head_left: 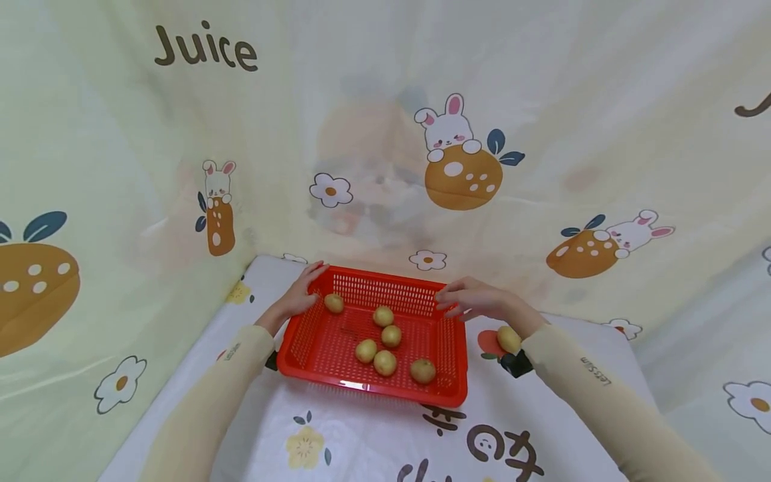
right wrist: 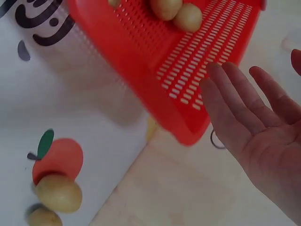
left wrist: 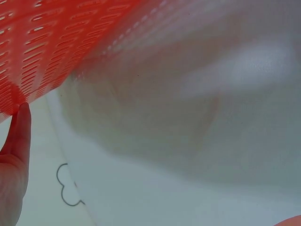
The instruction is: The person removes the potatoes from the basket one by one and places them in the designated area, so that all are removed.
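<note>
A red plastic basket point(head_left: 373, 391) with slotted walls sits on the table, several potatoes point(head_left: 385, 363) spread over its floor. At the basket's far left corner is my left hand point(head_left: 299, 294), its fingers extended along the rim. In the left wrist view a straight finger point(left wrist: 19, 134) touches the slotted red wall point(left wrist: 44, 52). My right hand point(head_left: 478, 299) hovers at the far right corner, fingers loosely spread and nothing held. The right wrist view shows these fingers point(right wrist: 240, 101) beside the slotted wall; whether they touch it I cannot tell.
Right of the basket, a potato point(head_left: 508, 339) lies on the printed tablecloth point(head_left: 361, 442), and the right wrist view shows a second potato point(right wrist: 44, 217) beside it. Printed curtains point(head_left: 373, 80) hang behind and at both sides. Dark wrist cameras point(head_left: 517, 365) sit at my sleeves.
</note>
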Motion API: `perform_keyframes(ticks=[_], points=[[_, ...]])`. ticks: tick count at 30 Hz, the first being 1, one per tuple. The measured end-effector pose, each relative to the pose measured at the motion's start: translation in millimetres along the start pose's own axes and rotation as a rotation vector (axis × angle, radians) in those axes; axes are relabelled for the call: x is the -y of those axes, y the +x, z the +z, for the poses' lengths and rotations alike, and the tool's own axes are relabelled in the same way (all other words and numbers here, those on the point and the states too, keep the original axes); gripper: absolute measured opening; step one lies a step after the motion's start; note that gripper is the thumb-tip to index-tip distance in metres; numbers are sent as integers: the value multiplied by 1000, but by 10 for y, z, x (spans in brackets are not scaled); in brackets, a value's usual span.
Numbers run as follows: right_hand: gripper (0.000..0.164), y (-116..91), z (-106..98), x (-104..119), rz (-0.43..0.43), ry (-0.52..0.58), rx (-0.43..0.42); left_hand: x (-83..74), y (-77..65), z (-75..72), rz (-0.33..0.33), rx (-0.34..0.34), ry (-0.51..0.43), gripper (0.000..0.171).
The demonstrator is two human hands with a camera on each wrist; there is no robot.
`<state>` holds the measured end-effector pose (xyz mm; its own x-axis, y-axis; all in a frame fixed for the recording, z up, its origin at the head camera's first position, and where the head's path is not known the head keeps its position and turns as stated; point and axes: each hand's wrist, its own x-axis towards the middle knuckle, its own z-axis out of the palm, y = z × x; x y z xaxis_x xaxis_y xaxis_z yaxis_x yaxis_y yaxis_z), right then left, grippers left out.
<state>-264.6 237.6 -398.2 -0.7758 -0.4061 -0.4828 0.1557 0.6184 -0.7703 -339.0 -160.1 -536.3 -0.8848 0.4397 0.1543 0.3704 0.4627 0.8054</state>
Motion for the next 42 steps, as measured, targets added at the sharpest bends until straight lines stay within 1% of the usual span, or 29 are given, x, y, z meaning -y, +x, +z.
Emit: perform_keyframes(ticks=[5,8,11,14,17,18,21,24,26,28,31,35,39,40,42], points=[[36,224,226,39,81,-85,6,1,-18,5,-16,-2,3,73],[33,319,342,35,97,-112,26,9,-11,4,-14,-7,6,73],[32,393,436,5,98,-106,36,4,-14,3,0,-10,-4,73],[32,450,516,-48,113,-87,21,0,-21,4,10,-7,-11,73],[34,496,574,-103,120,-81,8,1,-23,8,-1,2,-7,74],[33,512,593,-126,130,-75,0,2,-23,8,-4,4,-3,74],[27,545,656,-180,147,-101,-28,7,-22,6,-8,6,14,74],[23,568,740,-231,188,-117,-70,5,-23,-3,3,3,22,74],[23,579,800,-260,226,-106,-90,4,-24,-8,13,0,21,73],[25,596,860,-287,247,-106,-91,3,-26,-11,17,0,19,73],[24,622,930,-312,264,-109,-86,-8,-32,-12,16,-1,17,72],[16,671,969,-333,275,-149,-69,-28,-41,-13,16,-5,16,72],[19,724,972,-353,301,-198,-13,-20,-37,-15,20,-13,23,72],[19,733,970,-357,311,-203,0,-22,-38,-17,19,-15,22,72],[12,747,964,-358,332,-202,23,-15,-31,-19,17,-14,26,72]])
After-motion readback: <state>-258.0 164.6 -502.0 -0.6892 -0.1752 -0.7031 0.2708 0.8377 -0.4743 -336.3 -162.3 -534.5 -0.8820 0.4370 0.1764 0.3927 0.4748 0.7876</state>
